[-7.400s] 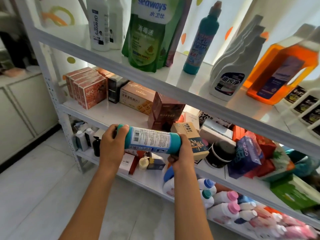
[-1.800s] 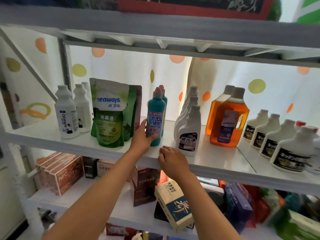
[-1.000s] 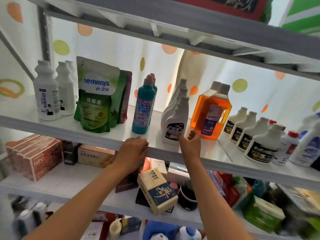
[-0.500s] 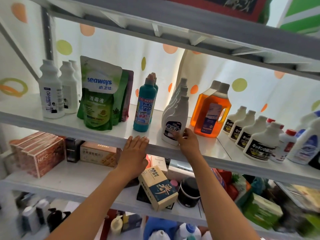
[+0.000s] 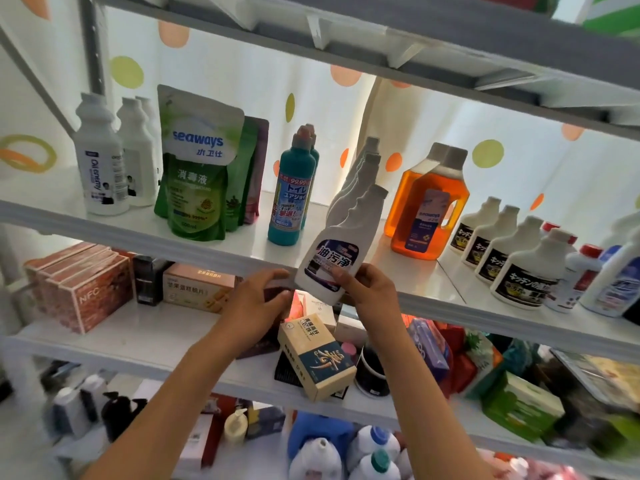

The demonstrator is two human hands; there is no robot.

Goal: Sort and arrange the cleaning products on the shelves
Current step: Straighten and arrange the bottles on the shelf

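Head view shows the upper shelf (image 5: pixel 145 233) largely in rows, while the right hand (image 5: pixel 369 289) grips the front white spray bottle (image 5: pixel 341 251) by its base, tilted off the shelf edge. Left hand (image 5: pixel 256 303) hangs below the edge, fingers loosely curled, holding nothing; lower shelves look unsorted, so I judge much remains.

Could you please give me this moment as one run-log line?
step: pulling front white degreaser bottle off shelf | right hand: grips bottle base, bottle tilted | left hand: open, beside bottle
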